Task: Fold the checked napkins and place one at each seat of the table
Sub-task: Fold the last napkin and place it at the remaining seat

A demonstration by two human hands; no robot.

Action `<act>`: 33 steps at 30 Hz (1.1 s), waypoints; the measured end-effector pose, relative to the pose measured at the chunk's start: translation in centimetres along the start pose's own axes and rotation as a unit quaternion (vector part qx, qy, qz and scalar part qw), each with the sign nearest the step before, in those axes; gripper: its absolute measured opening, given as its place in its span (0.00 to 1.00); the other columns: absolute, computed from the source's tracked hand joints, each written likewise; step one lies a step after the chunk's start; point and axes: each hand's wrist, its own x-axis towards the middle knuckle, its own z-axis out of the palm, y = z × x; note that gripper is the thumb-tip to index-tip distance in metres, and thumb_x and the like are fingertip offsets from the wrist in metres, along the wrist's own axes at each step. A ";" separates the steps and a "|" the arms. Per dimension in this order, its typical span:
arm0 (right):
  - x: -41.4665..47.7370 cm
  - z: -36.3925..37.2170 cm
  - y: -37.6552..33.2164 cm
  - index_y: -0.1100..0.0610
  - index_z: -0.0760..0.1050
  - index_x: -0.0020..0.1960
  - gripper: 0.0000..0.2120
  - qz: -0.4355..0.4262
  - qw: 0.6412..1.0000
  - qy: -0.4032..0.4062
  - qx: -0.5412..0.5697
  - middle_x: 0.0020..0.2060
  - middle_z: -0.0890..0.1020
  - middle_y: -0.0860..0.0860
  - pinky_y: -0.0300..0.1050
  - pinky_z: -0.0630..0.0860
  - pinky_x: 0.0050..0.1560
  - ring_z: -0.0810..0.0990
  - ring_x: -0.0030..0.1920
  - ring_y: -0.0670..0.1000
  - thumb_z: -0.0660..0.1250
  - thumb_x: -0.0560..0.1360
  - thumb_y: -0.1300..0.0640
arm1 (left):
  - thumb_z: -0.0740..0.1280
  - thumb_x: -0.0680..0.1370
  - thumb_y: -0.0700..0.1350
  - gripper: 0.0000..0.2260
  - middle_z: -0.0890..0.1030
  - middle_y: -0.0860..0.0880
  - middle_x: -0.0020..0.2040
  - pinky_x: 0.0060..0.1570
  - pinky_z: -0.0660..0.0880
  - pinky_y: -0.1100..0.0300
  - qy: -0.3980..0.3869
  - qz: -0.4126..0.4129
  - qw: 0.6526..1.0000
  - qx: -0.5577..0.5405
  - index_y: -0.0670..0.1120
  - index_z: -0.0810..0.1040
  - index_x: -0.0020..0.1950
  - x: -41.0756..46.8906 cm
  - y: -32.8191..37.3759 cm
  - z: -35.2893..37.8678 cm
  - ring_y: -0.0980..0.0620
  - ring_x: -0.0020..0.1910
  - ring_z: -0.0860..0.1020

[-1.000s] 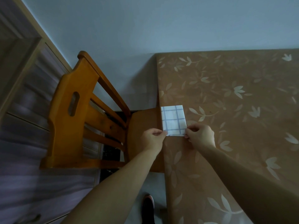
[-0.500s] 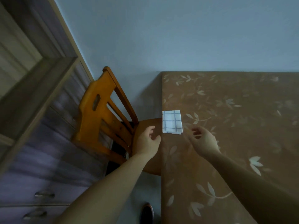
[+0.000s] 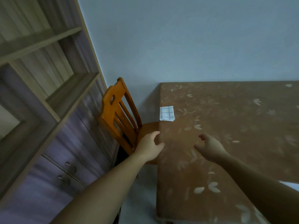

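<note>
A table (image 3: 234,151) in a brown leaf-patterned cloth stands against a pale wall (image 3: 194,46). On it we see the folded checked napkin (image 3: 167,113) lying flat at the table's left edge, toward the far left corner, beside a wooden chair (image 3: 117,113). Nearer us, our left hand (image 3: 150,147) is at that same edge, fingers loosely spread and empty. Our right hand (image 3: 210,148) hangs over the cloth, relaxed and empty too. Both are clear of the napkin.

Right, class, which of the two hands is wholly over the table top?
The right hand, above the patterned table; the left hand straddles the table's edge, partly over the orange chair.
</note>
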 end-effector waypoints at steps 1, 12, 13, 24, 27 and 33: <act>-1.8 -0.3 0.8 0.57 0.65 0.74 0.28 0.009 1.000 0.007 0.006 0.68 0.74 0.55 0.40 0.74 0.47 0.79 0.54 0.53 0.67 0.78 0.49 | 0.66 0.79 0.53 0.27 0.68 0.50 0.74 0.64 0.66 0.59 -0.001 0.006 1.000 -0.007 0.52 0.64 0.76 -1.5 0.2 0.4 0.49 0.72 0.67; -17.3 -5.3 10.2 0.58 0.67 0.73 0.29 0.030 0.998 0.025 -0.043 0.68 0.74 0.56 0.50 0.73 0.63 0.75 0.65 0.57 0.69 0.76 0.49 | 0.66 0.78 0.55 0.24 0.68 0.49 0.74 0.67 0.66 0.58 -0.009 0.042 0.999 -0.007 0.53 0.69 0.72 -13.7 6.2 5.7 0.50 0.71 0.68; -18.1 -6.0 11.3 0.58 0.67 0.73 0.29 0.032 0.998 0.026 -0.037 0.68 0.75 0.56 0.49 0.72 0.62 0.75 0.65 0.57 0.69 0.76 0.50 | 0.66 0.78 0.55 0.23 0.71 0.48 0.71 0.63 0.69 0.59 -0.009 0.044 0.999 -0.006 0.53 0.69 0.72 -14.3 7.2 6.6 0.50 0.67 0.71; -24.2 -14.7 28.3 0.56 0.65 0.74 0.28 0.070 0.997 0.014 -0.038 0.69 0.73 0.54 0.49 0.75 0.62 0.75 0.64 0.54 0.66 0.77 0.50 | 0.66 0.79 0.52 0.22 0.68 0.47 0.73 0.67 0.68 0.53 -0.041 0.028 0.999 0.021 0.50 0.69 0.72 -19.2 20.0 21.4 0.46 0.70 0.69; -24.7 -16.3 32.1 0.55 0.68 0.72 0.27 0.075 0.997 0.026 -0.025 0.66 0.75 0.53 0.46 0.79 0.53 0.79 0.55 0.51 0.67 0.76 0.47 | 0.65 0.79 0.52 0.22 0.68 0.47 0.73 0.68 0.69 0.51 -0.035 -0.002 0.999 0.018 0.50 0.69 0.72 -19.5 22.0 24.4 0.46 0.69 0.69; -23.0 -16.5 34.6 0.55 0.68 0.71 0.26 0.068 0.998 0.011 0.005 0.65 0.77 0.53 0.38 0.74 0.45 0.75 0.47 0.46 0.68 0.77 0.47 | 0.65 0.79 0.52 0.22 0.69 0.47 0.73 0.64 0.69 0.56 -0.039 -0.022 0.999 0.016 0.50 0.69 0.73 -18.6 23.0 27.8 0.47 0.69 0.70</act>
